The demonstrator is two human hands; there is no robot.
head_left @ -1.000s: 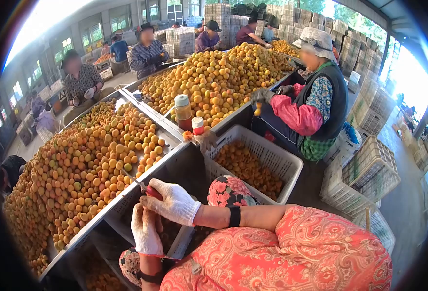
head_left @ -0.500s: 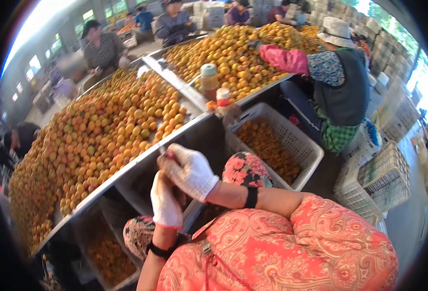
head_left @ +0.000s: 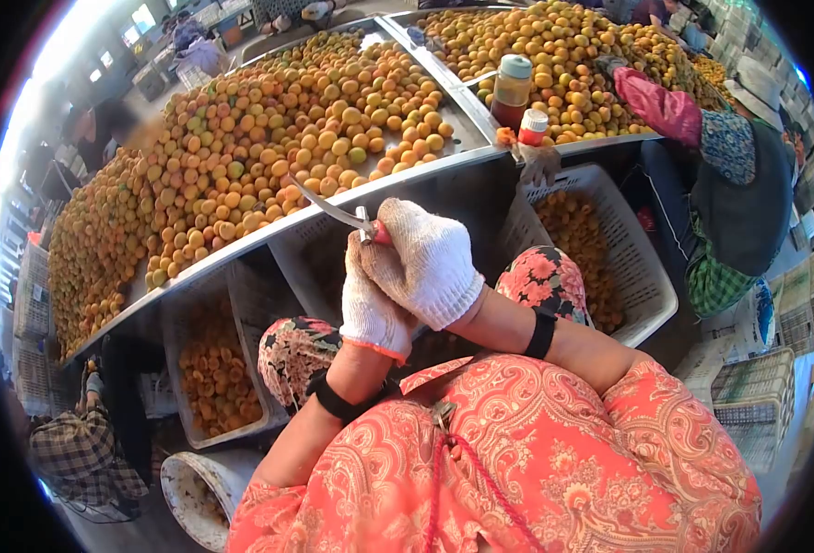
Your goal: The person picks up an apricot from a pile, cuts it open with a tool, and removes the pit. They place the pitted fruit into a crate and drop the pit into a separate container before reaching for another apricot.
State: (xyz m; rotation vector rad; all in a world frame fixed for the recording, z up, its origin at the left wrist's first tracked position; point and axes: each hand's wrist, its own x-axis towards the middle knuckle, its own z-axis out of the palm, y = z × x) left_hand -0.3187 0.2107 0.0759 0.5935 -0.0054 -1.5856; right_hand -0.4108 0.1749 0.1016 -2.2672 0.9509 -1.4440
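Observation:
My right hand (head_left: 427, 263), in a white knit glove stained brown at the fingers, grips a small knife (head_left: 333, 210) with a curved blade and a red handle. The blade points up and left toward the table's edge. Pressed against it from below, my left hand (head_left: 370, 300) is gloved as well, its fingers closed. A short shiny metal piece (head_left: 363, 224) shows at the left fingertips, across the base of the blade; what the left hand holds is mostly hidden. Beyond the hands, whole apricots (head_left: 269, 166) are heaped on the metal-edged table (head_left: 241, 241).
Crates of halved apricots stand below the table: a left crate (head_left: 267, 405) and a right crate (head_left: 642, 276). A jar (head_left: 512, 92) and a red bottle with a white cap (head_left: 532, 129) stand at the divider. A white bucket (head_left: 186, 502) is lower left. A co-worker (head_left: 748, 184) sits at right.
The view has tilted down and turned left. The curved blade now shows clearly above my hands, which stay together. The bucket and a person in checks have come into view lower left.

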